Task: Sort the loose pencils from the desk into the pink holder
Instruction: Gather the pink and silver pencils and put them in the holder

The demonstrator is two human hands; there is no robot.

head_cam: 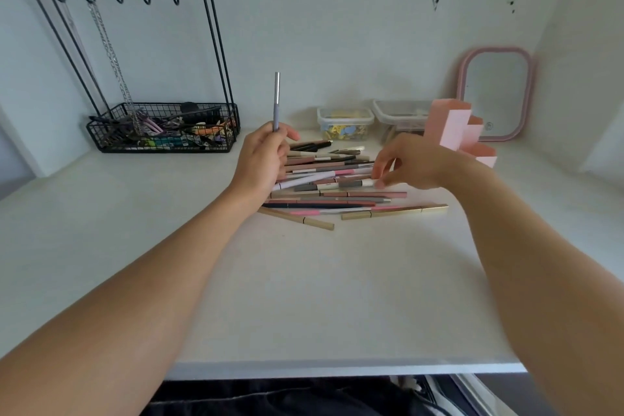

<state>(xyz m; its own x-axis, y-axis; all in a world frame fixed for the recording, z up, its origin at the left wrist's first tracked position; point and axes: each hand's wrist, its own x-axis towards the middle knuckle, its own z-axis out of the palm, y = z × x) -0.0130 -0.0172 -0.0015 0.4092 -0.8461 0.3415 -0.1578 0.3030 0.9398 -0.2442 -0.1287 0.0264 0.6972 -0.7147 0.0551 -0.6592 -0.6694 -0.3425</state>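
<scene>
Left hand (261,159) up off the pile, fingers curled round one thin purple pencil with a silver cap (276,101). Held straight up, tip end down in the fist, maybe so as to drop easily into a slot.

Right hand (405,162) low over the right side of the heap, thumb and finger closing on the white end of a grey and white pencil (341,185). Looks like a pinch just starting; hard to tell if lifted yet.

Big loose pile of pink, brown, black and gold pencils (337,192) lying flat on the white tabletop (304,297), most pointing sideways, some crossed. Two gold pencils (395,212) at the near edge of the pile, a little apart from the rest.

Pink stepped holder made of tall square tubes (454,127) standing just behind the right hand, near the pile, so only a short reach needed. No pencils showing above its rims from here, so probably near the start of the job.

Behind: two clear plastic boxes (346,123), a pink framed mirror (496,91) leaning on the wall, and a black wire rack with hooks and a basket (162,128) on the left.
</scene>
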